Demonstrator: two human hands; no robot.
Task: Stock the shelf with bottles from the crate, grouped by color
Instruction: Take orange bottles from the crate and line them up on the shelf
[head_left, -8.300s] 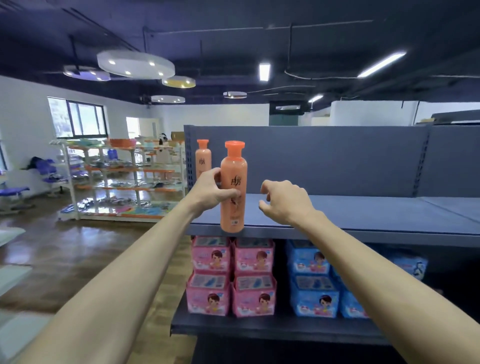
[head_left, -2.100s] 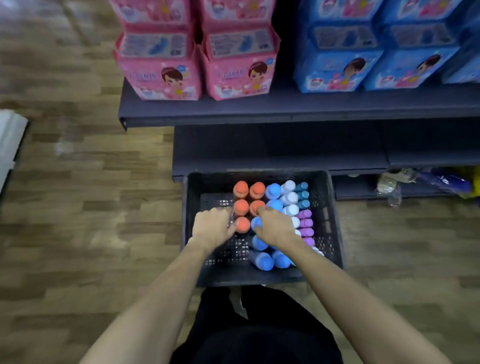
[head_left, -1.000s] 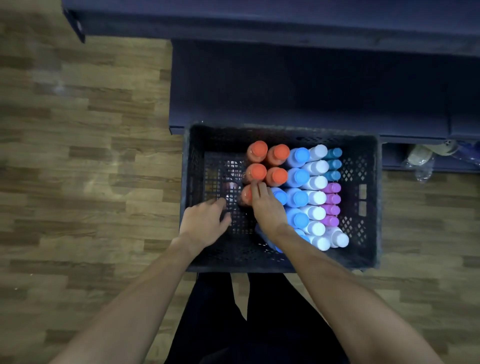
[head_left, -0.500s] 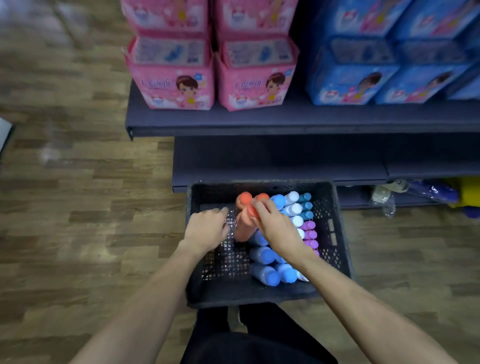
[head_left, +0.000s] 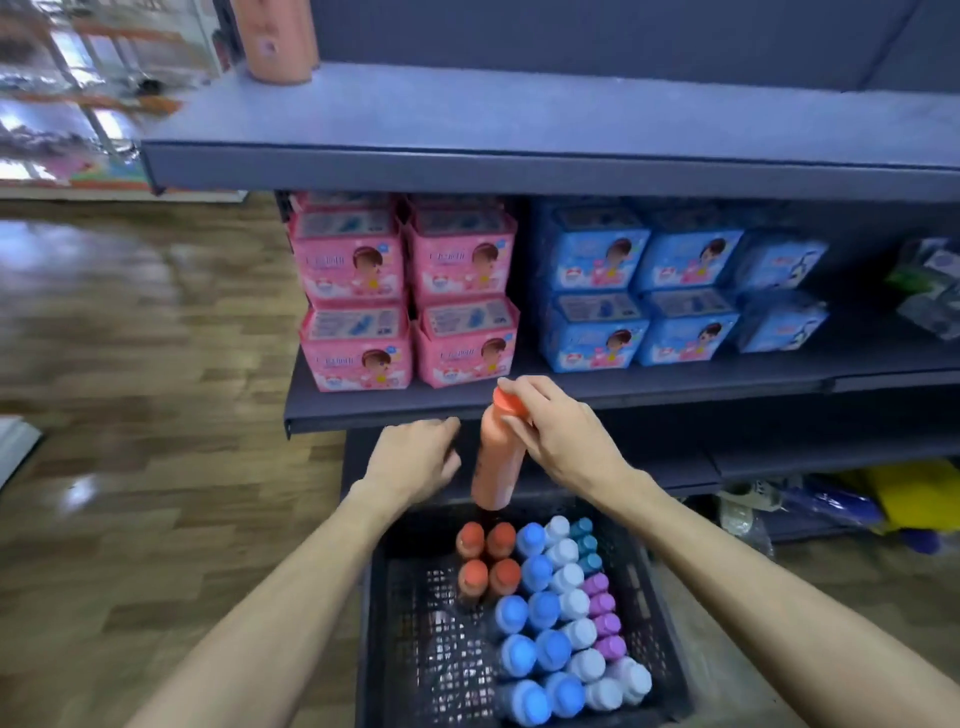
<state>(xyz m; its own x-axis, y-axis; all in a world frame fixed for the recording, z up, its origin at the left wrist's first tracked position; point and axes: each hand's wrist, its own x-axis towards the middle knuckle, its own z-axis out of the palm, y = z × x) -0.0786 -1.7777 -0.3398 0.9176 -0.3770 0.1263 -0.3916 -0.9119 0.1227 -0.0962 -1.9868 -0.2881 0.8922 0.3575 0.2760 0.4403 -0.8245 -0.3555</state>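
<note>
Our right hand pinched an orange bottle by its cap, upright above the crate — our left hand hovered beside it, fingers loosely curled, holding nothing. Below stood orange, blue, white, teal and purple bottles; another orange one stood on the top shelf.

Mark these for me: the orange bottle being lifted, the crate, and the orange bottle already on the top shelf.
lifted orange bottle (head_left: 496, 467), head view, mid-body below the cap
crate (head_left: 376, 623), head view, left wall
shelved orange bottle (head_left: 278, 44), head view, lower body; top cropped
</note>
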